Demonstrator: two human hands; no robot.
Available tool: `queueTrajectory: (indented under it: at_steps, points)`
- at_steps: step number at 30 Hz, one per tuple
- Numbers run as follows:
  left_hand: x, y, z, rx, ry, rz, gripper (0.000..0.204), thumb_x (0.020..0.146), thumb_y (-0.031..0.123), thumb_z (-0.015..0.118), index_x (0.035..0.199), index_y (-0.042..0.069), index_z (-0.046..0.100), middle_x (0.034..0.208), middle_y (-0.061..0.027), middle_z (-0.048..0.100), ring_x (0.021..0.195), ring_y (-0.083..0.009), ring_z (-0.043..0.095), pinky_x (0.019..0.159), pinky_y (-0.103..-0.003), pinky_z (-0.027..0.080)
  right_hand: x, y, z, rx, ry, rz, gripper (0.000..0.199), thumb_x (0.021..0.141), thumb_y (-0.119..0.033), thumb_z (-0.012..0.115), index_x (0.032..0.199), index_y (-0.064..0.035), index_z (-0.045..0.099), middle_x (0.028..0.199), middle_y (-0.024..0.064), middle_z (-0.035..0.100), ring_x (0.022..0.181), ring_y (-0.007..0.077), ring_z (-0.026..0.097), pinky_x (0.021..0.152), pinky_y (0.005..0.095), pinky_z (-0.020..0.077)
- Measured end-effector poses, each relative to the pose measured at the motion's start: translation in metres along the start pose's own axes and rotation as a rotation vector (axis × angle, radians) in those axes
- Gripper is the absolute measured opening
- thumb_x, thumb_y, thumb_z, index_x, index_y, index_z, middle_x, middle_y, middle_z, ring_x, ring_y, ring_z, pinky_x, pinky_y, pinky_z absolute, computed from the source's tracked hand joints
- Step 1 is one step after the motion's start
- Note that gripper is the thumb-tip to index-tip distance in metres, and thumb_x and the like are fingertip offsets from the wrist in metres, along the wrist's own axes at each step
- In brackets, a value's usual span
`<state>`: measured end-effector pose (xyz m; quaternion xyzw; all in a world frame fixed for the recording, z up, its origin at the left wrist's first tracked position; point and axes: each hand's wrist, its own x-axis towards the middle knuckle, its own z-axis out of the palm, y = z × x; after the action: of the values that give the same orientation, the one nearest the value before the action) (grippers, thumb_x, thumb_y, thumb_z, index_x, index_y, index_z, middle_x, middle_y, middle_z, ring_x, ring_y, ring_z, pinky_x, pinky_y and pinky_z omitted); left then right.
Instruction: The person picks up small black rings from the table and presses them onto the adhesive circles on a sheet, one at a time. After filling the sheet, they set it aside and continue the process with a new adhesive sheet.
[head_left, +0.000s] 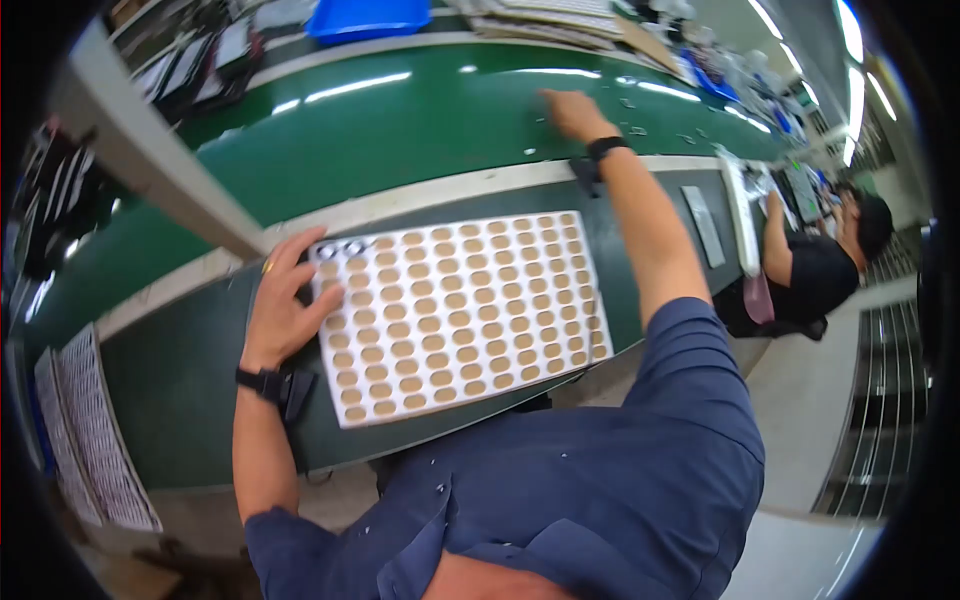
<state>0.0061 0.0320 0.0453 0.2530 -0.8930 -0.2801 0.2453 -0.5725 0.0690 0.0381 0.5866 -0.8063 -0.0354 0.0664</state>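
A white tray [465,300] with rows of oval tan recesses lies slightly turned on the dark green bench before me. Small dark-and-white pieces [355,249] sit in a few recesses at its far left corner. Beside them my left hand [285,310] rests with fingers spread, thumb over the tray's left border and fingertips by the corner. My right hand [578,115] reaches far across to the green surface beyond the bench. Its fingers are drawn together, pointing left; whether anything is between them is too small to see. Several small flat pieces [637,131] lie scattered to its right.
A blue bin [367,18] and stacked trays [540,22] stand at the back. A pale post [160,130] rises on the left. Other perforated sheets [95,430] lean at the lower left. A grey strip [703,226] lies at right, near a co-worker in black [815,265].
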Motion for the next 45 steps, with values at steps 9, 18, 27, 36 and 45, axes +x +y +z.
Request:
queueTrajectory:
  at_steps: [9,18,27,36,45]
  points:
    - [0.019,0.008,0.008,-0.022,-0.092,0.051,0.028,0.087,0.02,0.08,0.093,-0.005,0.068,0.149,-0.0141,0.06,0.135,-0.0376,0.055,0.112,-0.046,0.046,-0.012,0.04,0.012,0.251,0.035,-0.124,0.026,0.098,-0.01,0.062,0.119,-0.0041,0.077,0.116,0.0241,0.074,0.108,0.0446,0.07,0.099,0.0495,0.0554]
    - [0.023,-0.007,0.02,-0.022,-0.084,0.011,0.029,0.087,0.021,0.081,0.091,-0.005,0.068,0.146,-0.0129,0.062,0.133,-0.0356,0.056,0.11,-0.044,0.048,-0.003,0.033,-0.016,0.314,-0.073,0.013,0.023,0.095,-0.015,0.072,0.112,-0.001,0.076,0.096,0.0184,0.077,0.088,0.0312,0.073,0.085,0.04,0.057]
    - [0.023,-0.021,0.022,-0.178,-0.016,0.021,0.029,0.085,0.019,0.084,0.089,-0.005,0.068,0.14,-0.0117,0.066,0.13,-0.0339,0.058,0.107,-0.043,0.05,-0.049,-0.112,-0.058,1.152,-0.228,-0.09,0.016,0.097,-0.016,0.077,0.102,-0.0011,0.078,0.092,0.0008,0.076,0.082,0.0092,0.066,0.076,0.0251,0.0527]
    - [0.022,-0.024,0.026,-0.138,-0.014,0.075,0.03,0.083,0.015,0.087,0.09,-0.003,0.063,0.141,-0.0109,0.066,0.132,-0.0344,0.058,0.109,-0.043,0.048,-0.096,-0.264,-0.077,0.974,-0.56,-0.246,0.019,0.101,-0.018,0.074,0.099,0.0002,0.076,0.073,-0.0042,0.066,0.063,0.0041,0.051,0.056,0.0241,0.0415]
    - [0.019,-0.021,0.028,-0.092,0.021,0.076,0.031,0.083,0.021,0.086,0.092,-0.002,0.068,0.139,-0.0116,0.066,0.13,-0.0332,0.059,0.105,-0.044,0.051,-0.101,-0.263,-0.066,1.247,-0.64,-0.112,0.021,0.103,-0.023,0.073,0.102,-0.0023,0.075,0.068,-0.0068,0.059,0.061,0.0035,0.046,0.055,0.0242,0.0374]
